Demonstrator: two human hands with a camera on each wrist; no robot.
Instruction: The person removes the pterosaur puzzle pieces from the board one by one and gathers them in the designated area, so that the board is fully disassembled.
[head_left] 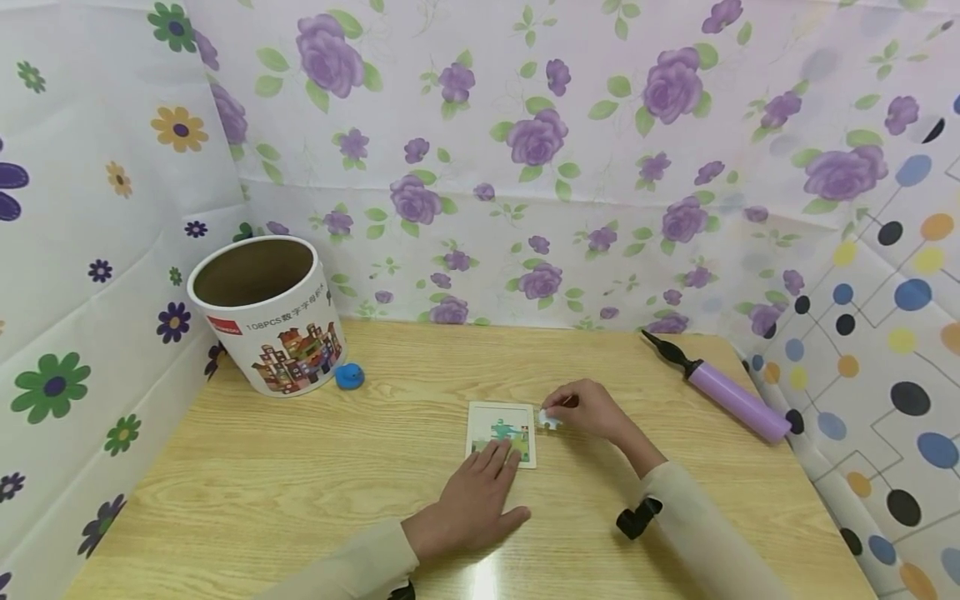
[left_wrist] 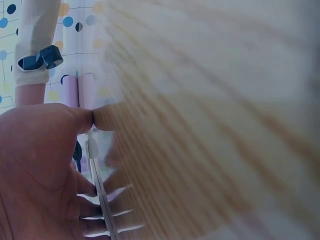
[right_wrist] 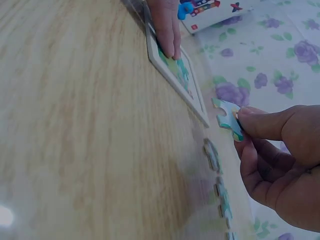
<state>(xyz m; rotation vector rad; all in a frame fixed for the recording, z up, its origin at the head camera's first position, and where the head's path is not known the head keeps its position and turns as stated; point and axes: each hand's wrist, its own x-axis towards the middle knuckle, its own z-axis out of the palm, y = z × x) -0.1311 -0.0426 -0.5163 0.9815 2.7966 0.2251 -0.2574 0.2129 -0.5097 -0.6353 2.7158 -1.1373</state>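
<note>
A flat jigsaw puzzle in a pale square frame (head_left: 501, 406) lies on the table, its picture green and teal in part. The straight fingers of my left hand (head_left: 472, 500) rest on its lower part, covering some of the picture. Just right of the frame, my right hand (head_left: 592, 410) pinches a loose puzzle piece (right_wrist: 230, 119) between thumb and fingers. That piece is light blue with green edges, held up above the table in the right wrist view. Beneath the right hand, several more puzzle pieces (right_wrist: 213, 156) lie in a row on the wood.
At the back left of the wooden table (head_left: 360, 467) stands a large white printed bucket (head_left: 292, 317), its top uncovered. A small blue toy duck (head_left: 349, 377) sits against its base. Over on the right lies a purple hand pump (head_left: 738, 402). Patterned cloths (head_left: 480, 158) surround the table.
</note>
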